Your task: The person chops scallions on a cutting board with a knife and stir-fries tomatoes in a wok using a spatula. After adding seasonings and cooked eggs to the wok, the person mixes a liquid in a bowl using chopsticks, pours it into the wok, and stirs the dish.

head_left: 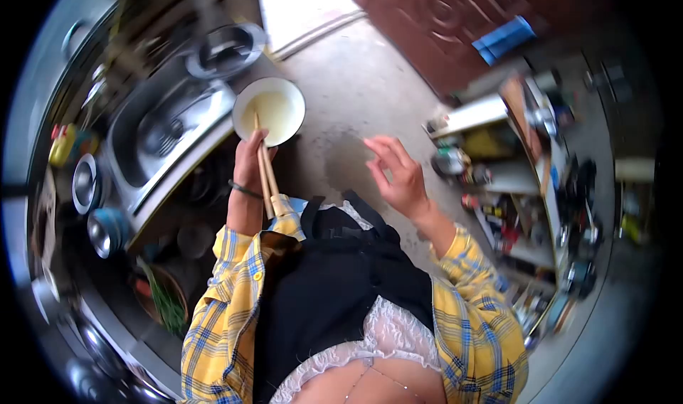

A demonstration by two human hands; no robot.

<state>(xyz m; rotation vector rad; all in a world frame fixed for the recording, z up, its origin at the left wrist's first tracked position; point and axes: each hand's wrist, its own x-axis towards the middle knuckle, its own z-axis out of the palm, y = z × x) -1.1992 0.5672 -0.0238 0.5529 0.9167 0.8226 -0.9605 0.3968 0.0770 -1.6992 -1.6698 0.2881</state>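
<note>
My left hand [250, 161] is closed around the near edge of a white enamel-looking bowl [292, 97]. Pale yellow liquid [270, 111] lies inside it. The same hand also grips a pair of wooden chopsticks [266, 176], whose tips reach into the bowl while the thick ends point back toward my body. My right hand [400, 178] hangs in the air to the right of the bowl, fingers loosely bent and apart, with nothing visible in it. Most of the left fingers are hidden beneath the bowl.
To the left runs a metal sink [160, 130] in a counter, with a round basin [226, 52] at its far end. A cluttered shelf [516, 169] stands on the right. Ahead are concrete floor [348, 77] and a brown door [434, 20]. Green vegetables [167, 304] sit low at left.
</note>
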